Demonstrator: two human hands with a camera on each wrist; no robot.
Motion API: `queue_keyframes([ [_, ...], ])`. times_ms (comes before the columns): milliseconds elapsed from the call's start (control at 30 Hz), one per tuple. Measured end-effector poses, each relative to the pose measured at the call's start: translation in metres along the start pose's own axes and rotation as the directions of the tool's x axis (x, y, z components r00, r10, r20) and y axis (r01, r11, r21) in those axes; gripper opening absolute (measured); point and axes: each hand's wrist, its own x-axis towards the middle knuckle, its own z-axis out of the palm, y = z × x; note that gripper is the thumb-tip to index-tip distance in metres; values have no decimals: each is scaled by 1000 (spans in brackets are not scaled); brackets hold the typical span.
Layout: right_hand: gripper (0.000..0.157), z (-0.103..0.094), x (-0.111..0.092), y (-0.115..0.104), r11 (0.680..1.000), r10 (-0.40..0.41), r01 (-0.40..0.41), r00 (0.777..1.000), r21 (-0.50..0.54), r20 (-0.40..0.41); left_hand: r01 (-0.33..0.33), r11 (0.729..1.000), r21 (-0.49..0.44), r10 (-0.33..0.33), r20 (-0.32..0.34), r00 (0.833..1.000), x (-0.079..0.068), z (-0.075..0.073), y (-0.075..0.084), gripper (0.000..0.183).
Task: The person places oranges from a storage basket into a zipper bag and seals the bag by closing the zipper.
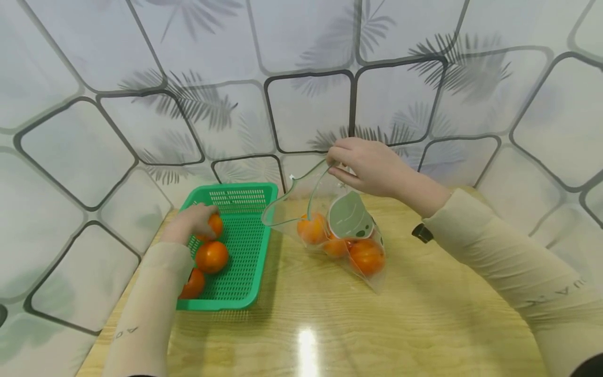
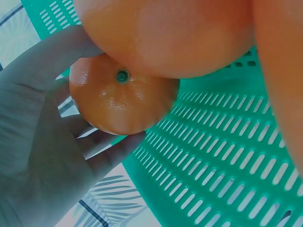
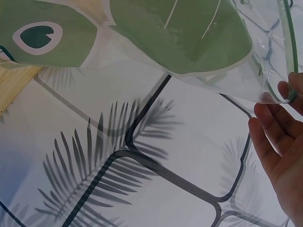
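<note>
In the left wrist view, my left hand [image 2: 52, 118] has its thumb and fingers curled around an orange [image 2: 120, 101] with a green stem end. That hand [image 1: 190, 224] is inside the green basket [image 1: 254, 296], at its far left part. Two more oranges [image 1: 212, 257] lie nearer me in the basket. My right hand [image 1: 365, 165] pinches the top edge of a clear zip bag [image 1: 289, 204] and holds it up, its mouth gaping towards the basket. Several oranges [image 1: 367, 256] sit in the bag's bottom, behind a printed green leaf-like shape [image 1: 348, 214].
Basket and bag stand on a light wooden table [image 1: 367, 330]. Behind them hangs a patterned covering [image 1: 306, 110] with dark lines and leaf prints. A small black object [image 1: 422, 233] shows beside the right sleeve.
</note>
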Motion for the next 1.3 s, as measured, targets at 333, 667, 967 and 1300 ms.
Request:
queue_keyframes([
  [333, 9, 0, 1, -2, 1000, -10, 10, 1000, 0, -9, -68, 997, 20, 70, -126, 990, -7, -4, 8, 68],
  [667, 9, 1, 2, -2, 1000, -7, 7, 1000, 6, -7, -172, 982, 74, 184, -214, 959, -15, -18, 20, 66],
  [967, 9, 1, 4, -2, 1000, -15, 15, 1000, -6, -6, -205, 972, 119, 230, -266, 936, -26, -37, 39, 65],
  [1300, 9, 1, 4, -4, 1000, -9, 9, 1000, -10, 6, -249, 955, 160, 289, -323, 901, -41, -50, 59, 67],
])
